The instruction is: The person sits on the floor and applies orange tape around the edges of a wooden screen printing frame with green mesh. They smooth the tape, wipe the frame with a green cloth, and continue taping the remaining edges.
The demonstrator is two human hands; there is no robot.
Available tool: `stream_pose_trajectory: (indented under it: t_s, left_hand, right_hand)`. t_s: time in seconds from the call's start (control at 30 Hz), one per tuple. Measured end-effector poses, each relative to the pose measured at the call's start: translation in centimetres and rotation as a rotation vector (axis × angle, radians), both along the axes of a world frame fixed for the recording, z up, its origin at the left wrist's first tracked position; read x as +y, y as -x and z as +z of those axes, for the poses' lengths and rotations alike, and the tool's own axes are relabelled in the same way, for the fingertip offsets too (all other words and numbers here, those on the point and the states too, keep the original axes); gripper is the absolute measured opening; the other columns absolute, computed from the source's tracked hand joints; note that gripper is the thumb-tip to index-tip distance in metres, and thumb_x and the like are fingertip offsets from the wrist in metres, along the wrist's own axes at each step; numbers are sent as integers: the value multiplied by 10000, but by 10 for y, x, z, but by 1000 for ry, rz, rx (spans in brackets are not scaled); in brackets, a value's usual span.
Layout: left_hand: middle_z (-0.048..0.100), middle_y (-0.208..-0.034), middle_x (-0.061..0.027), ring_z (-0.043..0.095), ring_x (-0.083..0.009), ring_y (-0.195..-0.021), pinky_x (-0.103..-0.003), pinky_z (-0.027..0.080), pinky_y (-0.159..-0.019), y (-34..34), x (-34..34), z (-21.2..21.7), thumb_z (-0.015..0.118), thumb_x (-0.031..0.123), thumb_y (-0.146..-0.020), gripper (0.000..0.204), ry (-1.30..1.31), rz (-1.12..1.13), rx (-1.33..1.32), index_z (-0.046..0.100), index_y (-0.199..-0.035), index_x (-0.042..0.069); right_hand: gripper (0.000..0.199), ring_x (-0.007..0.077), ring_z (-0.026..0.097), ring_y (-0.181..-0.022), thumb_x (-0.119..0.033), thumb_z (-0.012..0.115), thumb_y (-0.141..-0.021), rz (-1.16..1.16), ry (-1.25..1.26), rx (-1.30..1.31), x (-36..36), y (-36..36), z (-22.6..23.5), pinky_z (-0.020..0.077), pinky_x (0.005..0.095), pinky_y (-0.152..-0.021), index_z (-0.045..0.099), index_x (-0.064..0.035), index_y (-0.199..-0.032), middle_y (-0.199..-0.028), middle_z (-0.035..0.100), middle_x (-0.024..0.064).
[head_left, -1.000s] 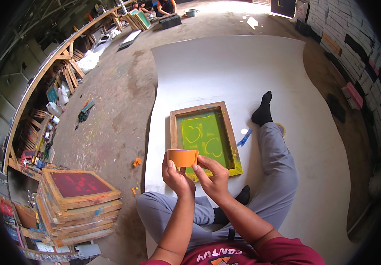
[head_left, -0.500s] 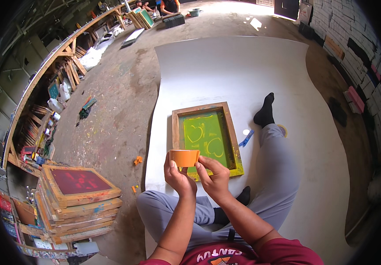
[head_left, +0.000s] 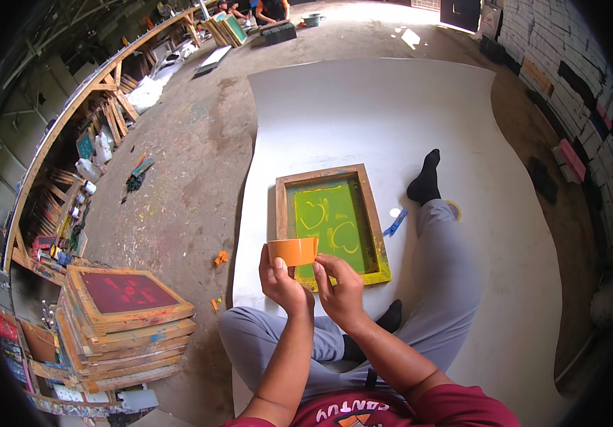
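Note:
A roll of orange tape [head_left: 292,252] is held up in front of me, over the near part of a screen printing frame [head_left: 283,213]. My left hand [head_left: 284,286] is closed round the roll's left side, thumb on the near face. With thumb and forefinger, my right hand [head_left: 340,290] pinches the roll's right edge; whether a loose end is lifted there I cannot tell. The frame lies on a white sheet [head_left: 370,107], its green mesh [head_left: 331,220] showing yellow heart outlines. Part of its near edge is hidden behind my hands and the roll.
Right of the frame lie a blue cutter [head_left: 396,223], a small white disc [head_left: 395,212] and another tape roll [head_left: 454,208] beside my outstretched leg [head_left: 445,270]. Stacked wooden frames [head_left: 132,334] stand at the left, near orange scraps [head_left: 221,257]. People [head_left: 272,11] sit far off.
Both hands have shifted slightly left with the tape roll, which has turned a little. The frame and the things around it stay put.

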State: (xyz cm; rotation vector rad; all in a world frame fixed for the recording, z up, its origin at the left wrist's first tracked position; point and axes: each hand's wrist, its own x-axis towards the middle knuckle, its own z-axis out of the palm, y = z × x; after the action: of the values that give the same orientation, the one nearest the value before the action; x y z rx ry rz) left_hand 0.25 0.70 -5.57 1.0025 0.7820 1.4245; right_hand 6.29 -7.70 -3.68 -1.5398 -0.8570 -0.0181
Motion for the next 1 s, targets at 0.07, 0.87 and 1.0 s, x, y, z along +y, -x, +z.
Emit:
stream_pose_trajectory:
  t_s: [0.07,0.87,1.0]
  left_hand:
    - [626,-1375,-204,659,-295,-1215,-421,556,-1026,2,1,-9,639,198,-978,572,-42,30,30,521,-1445,-111]
    - [599,-1381,-175,597,-291,-1287,-439,498,-1098,-2,-6,-5,750,232,-943,627,-211,106,69,543,-1435,-97]
    - [613,-1397,-208,606,-288,-1274,-425,495,-1095,-4,-6,1,734,220,-945,613,-163,115,61,545,-1431,-101]
  right_hand:
    - [117,245,790,-896,-33,749,-976,2,9,-12,0,0,1,635,330,-779,734,40,-1066,-1007,773,175]
    - [101,291,666,-744,-15,698,-962,26,110,-39,-2,-17,7,528,395,-666,611,25,-994,-857,638,177]
    - [101,260,648,-731,-55,685,-1007,24,90,24,-5,-17,10,522,377,-662,620,22,-1012,-848,632,162]
